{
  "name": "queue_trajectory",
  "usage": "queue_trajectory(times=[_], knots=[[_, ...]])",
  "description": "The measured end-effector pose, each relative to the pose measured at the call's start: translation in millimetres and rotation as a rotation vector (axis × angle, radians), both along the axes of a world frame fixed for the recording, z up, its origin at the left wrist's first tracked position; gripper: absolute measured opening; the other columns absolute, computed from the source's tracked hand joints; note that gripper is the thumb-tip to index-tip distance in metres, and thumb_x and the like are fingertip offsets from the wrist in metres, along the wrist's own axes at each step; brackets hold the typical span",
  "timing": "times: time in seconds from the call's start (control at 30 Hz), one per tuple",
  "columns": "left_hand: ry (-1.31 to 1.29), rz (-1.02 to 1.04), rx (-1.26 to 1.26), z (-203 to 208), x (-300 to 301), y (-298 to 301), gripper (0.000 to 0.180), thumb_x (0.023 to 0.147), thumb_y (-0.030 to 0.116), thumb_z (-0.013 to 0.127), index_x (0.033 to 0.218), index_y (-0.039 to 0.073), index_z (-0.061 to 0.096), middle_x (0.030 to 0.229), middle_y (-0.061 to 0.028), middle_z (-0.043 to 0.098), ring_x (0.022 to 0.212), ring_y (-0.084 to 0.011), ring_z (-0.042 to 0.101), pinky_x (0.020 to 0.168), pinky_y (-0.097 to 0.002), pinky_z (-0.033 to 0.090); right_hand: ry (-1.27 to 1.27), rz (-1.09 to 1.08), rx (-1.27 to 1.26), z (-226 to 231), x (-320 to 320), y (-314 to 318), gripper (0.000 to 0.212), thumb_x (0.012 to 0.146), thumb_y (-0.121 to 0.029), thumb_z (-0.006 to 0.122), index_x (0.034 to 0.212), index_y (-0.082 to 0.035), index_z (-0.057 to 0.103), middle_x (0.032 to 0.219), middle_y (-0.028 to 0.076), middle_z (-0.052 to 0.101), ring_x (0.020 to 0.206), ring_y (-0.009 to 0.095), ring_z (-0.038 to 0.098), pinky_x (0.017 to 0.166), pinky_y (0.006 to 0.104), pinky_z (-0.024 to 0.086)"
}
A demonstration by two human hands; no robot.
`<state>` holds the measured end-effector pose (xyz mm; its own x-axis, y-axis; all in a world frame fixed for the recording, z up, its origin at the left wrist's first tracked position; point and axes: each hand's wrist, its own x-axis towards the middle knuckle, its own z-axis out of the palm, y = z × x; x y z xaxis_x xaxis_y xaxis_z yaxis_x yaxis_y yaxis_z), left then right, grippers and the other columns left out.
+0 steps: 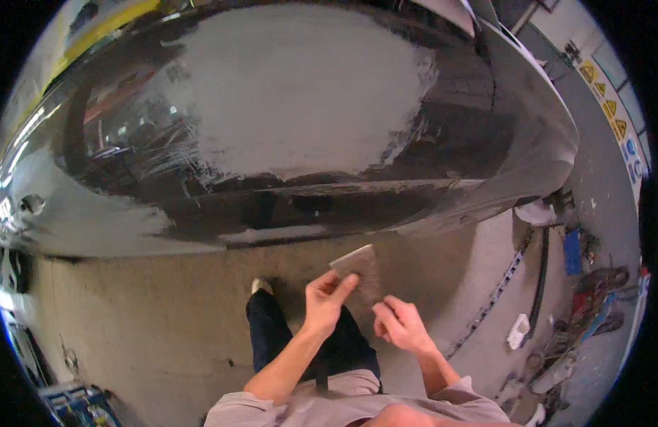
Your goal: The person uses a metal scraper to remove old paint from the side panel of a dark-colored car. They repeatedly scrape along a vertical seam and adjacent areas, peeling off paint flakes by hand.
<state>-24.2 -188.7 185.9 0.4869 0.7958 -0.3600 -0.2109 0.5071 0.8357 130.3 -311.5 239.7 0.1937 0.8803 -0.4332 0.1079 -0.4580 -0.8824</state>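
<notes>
My left hand [327,295] grips a flat brownish-grey rectangular piece [363,274] with a pale upper edge, thumb laid across its face. Whether it is a sheet or a thin block, I cannot tell. Just right of its lower end, my right hand [400,324] is closed with curled fingers; what they hold, if anything, is hidden. Beyond both hands stands a dark car body panel [471,142], with a large matte grey patch [307,85] across its middle. The patch has ragged, streaked edges. Both hands are apart from the panel, in front of its lower edge.
Hoses and cables [493,292] run along the concrete floor [165,313] at the right. A blue box [573,252] and a heap of tools [592,306] sit by the grey wall [599,206]. A blue-framed item [80,406] is at the lower left.
</notes>
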Motion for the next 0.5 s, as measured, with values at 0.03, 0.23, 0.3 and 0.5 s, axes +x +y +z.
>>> queue_trajectory(times=[0.03, 0.23, 0.3, 0.5], knots=[[-0.075, 0.157, -0.255, 16, 0, -12, 0.024, 0.096, 0.013, 0.075, 0.117, 0.002, 0.073, 0.101, -0.0007, 0.074, 0.089, -0.0117, 0.067, 0.082, -0.0289, 0.054, 0.164, 0.057, -0.098, 34, 4, -7, 0.04, 0.103, -0.021, 0.06, 0.131, 0.008, 0.058, 0.083, 0.013, 0.073, 0.064, 0.017, 0.065, 0.06, 0.0326, 0.053], [-0.635, 0.479, -0.753, 78, 10, -21, 0.026, 0.102, 0.035, 0.065, 0.11, 0.011, 0.069, 0.098, -0.0036, 0.071, 0.094, -0.0204, 0.068, 0.092, -0.0372, 0.055, 0.329, -0.053, 0.526, 113, 27, 19, 0.056, 0.107, -0.022, 0.054, 0.151, 0.007, 0.037, 0.127, 0.035, 0.064, 0.106, 0.048, 0.07, 0.094, 0.0561, 0.057], [-0.721, 0.448, -0.765, 92, 34, -25, 0.03, 0.1, 0.04, 0.069, 0.111, 0.012, 0.069, 0.1, -0.0016, 0.071, 0.097, -0.0185, 0.067, 0.093, -0.0358, 0.054, -0.29, -0.022, 0.639, 114, 14, 50, 0.049, 0.108, -0.025, 0.052, 0.145, 0.006, 0.044, 0.124, 0.03, 0.067, 0.11, 0.048, 0.068, 0.103, 0.0602, 0.051], [-0.905, 0.387, -0.852, 115, 91, -32, 0.027, 0.103, 0.036, 0.065, 0.116, 0.012, 0.069, 0.104, 0.0002, 0.071, 0.094, -0.0115, 0.067, 0.073, -0.0293, 0.054, -0.089, 0.366, 0.933, 124, 17, 142, 0.046, 0.109, -0.028, 0.046, 0.077, -0.001, 0.064, 0.076, 0.013, 0.071, 0.082, 0.034, 0.072, 0.097, 0.0599, 0.052]])
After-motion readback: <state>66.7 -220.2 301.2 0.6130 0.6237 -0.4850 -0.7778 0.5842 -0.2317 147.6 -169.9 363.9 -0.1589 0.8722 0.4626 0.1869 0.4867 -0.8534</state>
